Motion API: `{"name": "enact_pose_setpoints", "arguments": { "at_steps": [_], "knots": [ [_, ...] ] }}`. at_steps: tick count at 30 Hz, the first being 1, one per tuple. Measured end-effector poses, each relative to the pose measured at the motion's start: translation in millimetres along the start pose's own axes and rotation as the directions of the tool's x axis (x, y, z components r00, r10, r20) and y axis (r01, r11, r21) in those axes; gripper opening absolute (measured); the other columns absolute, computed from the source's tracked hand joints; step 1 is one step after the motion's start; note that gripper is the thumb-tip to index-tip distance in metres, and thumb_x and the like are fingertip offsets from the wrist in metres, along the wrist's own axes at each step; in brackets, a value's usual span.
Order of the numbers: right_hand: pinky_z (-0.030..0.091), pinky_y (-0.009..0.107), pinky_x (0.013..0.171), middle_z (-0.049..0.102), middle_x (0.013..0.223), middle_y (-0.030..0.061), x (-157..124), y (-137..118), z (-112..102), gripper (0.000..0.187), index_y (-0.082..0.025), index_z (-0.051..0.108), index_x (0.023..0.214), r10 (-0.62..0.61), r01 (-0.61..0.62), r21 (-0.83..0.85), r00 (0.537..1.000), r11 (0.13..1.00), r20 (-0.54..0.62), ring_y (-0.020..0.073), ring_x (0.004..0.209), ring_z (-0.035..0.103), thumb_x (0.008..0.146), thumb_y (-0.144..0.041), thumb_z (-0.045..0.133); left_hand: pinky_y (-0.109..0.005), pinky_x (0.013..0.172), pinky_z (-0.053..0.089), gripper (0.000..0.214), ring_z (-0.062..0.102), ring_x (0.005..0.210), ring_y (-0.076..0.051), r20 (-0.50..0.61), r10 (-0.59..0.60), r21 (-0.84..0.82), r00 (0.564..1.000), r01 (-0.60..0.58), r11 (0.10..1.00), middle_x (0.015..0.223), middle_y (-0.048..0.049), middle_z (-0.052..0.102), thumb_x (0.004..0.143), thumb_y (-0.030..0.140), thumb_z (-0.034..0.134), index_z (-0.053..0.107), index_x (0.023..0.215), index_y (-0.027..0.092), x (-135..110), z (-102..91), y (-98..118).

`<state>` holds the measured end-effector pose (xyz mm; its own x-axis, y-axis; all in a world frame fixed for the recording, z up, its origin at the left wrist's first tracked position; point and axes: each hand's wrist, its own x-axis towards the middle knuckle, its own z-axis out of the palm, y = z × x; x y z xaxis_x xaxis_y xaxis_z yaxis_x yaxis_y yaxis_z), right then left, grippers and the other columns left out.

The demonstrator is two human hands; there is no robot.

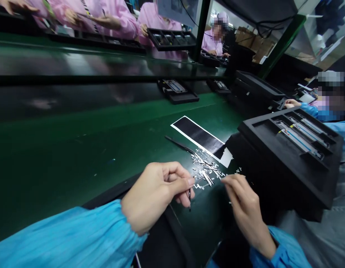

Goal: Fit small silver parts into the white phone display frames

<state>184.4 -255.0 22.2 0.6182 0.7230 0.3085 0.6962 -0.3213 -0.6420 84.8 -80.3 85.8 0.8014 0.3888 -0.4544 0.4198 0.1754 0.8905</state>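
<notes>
Nearest, on the left, a loose bright blue cloth sleeve (74, 230) leads to the left hand (158, 193). Its thumb and fingers are pinched together, and they hold a small, thin, dark strip (189, 201) that points down over the shiny dark green table (77, 178). Near on the right is the right hand (246, 208), with its fingers bent and close together. Its fingertips are just beside the messy pile of thin white and silver bits (206, 167); I cannot tell if they hold anything. The pile lies a little past both hands, between them. A slim black stick (176, 143) lies at the pile's far left side. Just past the pile is a long black sheet with a white edge (200, 136). To the right, a big black tray with slots (256, 137) holds long silver parts. Farther off, a small black tray (186, 98) sits on the table. At the far side are people in pink clothes (119, 15).
</notes>
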Motion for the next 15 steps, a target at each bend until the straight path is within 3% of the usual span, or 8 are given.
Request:
{"name": "enact_pose_setpoints", "arguments": {
  "at_steps": [2, 3, 5, 6, 8, 11, 15],
  "knots": [
    [0.042, 0.024, 0.066, 0.056, 0.082, 0.0016, 5, -28, 6, 0.018, -0.022, 0.058, 0.090, -0.035, 0.011, 0.164, 0.990, 0.986, 0.139, 0.0129, 0.075, 0.052, 0.088, -0.025, 0.041, -0.018, 0.047, 0.039, 0.019, 0.052, 0.044, -0.009, -0.013, 0.008, 0.008, 1.000, -0.008, 1.000, 0.046, -0.0012, 0.059, 0.047, 0.032, 0.062, 0.057, 0.052, 0.014, -6, -2.0, 3],
    [0.042, 0.023, 0.065, 0.057, 0.076, 0.0004, 8, -41, 10, 0.018, -0.022, 0.061, 0.084, -0.053, -0.044, 0.369, 0.967, 0.928, 0.248, 0.0119, 0.072, 0.053, 0.087, -0.026, 0.043, -0.017, 0.046, 0.038, 0.017, 0.050, 0.043, -0.009, -0.030, 0.026, 0.016, 0.999, -0.025, 1.000, 0.044, 0.0004, 0.057, 0.048, 0.031, 0.061, 0.057, 0.052, 0.015, -9, -3.4, 5],
    [0.043, 0.024, 0.068, 0.058, 0.069, -0.0006, 14, -59, 19, 0.017, -0.020, 0.063, 0.074, -0.067, -0.178, 0.638, 0.938, 0.749, 0.341, 0.0119, 0.070, 0.055, 0.083, -0.027, 0.051, -0.015, 0.042, 0.036, 0.014, 0.048, 0.042, -0.008, -0.066, 0.085, 0.055, 0.994, -0.082, 0.995, 0.042, 0.0024, 0.054, 0.050, 0.030, 0.058, 0.059, 0.051, 0.016, -18, -6.8, 8],
    [0.042, 0.024, 0.070, 0.059, 0.068, -0.0009, 16, -66, 23, 0.015, -0.020, 0.064, 0.071, -0.059, -0.242, 0.718, 0.928, 0.653, 0.367, 0.0120, 0.070, 0.055, 0.081, -0.026, 0.055, -0.014, 0.040, 0.035, 0.014, 0.047, 0.042, -0.008, -0.085, 0.127, 0.081, 0.988, -0.120, 0.990, 0.041, 0.0027, 0.053, 0.051, 0.030, 0.058, 0.059, 0.049, 0.016, -22, -8.9, 10],
    [0.042, 0.024, 0.069, 0.060, 0.067, -0.0019, 21, -77, 30, 0.009, -0.020, 0.064, 0.068, -0.027, -0.315, 0.779, 0.920, 0.543, 0.391, 0.0113, 0.069, 0.055, 0.075, -0.024, 0.061, -0.014, 0.038, 0.035, 0.017, 0.048, 0.041, -0.008, -0.120, 0.215, 0.120, 0.969, -0.201, 0.972, 0.042, 0.0024, 0.054, 0.053, 0.033, 0.057, 0.058, 0.047, 0.018, -32, -13.9, 12],
    [0.042, 0.023, 0.064, 0.058, 0.064, -0.0028, 27, -90, 33, 0.008, -0.021, 0.064, 0.066, -0.033, -0.321, 0.789, 0.918, 0.524, 0.395, 0.0103, 0.063, 0.053, 0.074, -0.022, 0.062, -0.013, 0.037, 0.038, 0.014, 0.052, 0.044, -0.010, -0.195, 0.328, 0.138, 0.924, -0.305, 0.942, 0.049, 0.0030, 0.060, 0.055, 0.034, 0.059, 0.064, 0.052, 0.022, -46, -25.2, 8],
    [0.041, 0.023, 0.059, 0.055, 0.062, -0.0032, 35, -110, 35, 0.008, -0.022, 0.065, 0.071, -0.136, -0.166, 0.765, 0.940, 0.622, 0.314, 0.0097, 0.060, 0.051, 0.076, -0.019, 0.059, -0.007, 0.047, 0.041, 0.008, 0.055, 0.053, -0.007, -0.269, 0.523, 0.283, 0.809, -0.453, 0.845, 0.061, 0.0095, 0.064, 0.062, 0.024, 0.063, 0.065, 0.057, 0.029, -62, -44.1, -7]
  ]
}}
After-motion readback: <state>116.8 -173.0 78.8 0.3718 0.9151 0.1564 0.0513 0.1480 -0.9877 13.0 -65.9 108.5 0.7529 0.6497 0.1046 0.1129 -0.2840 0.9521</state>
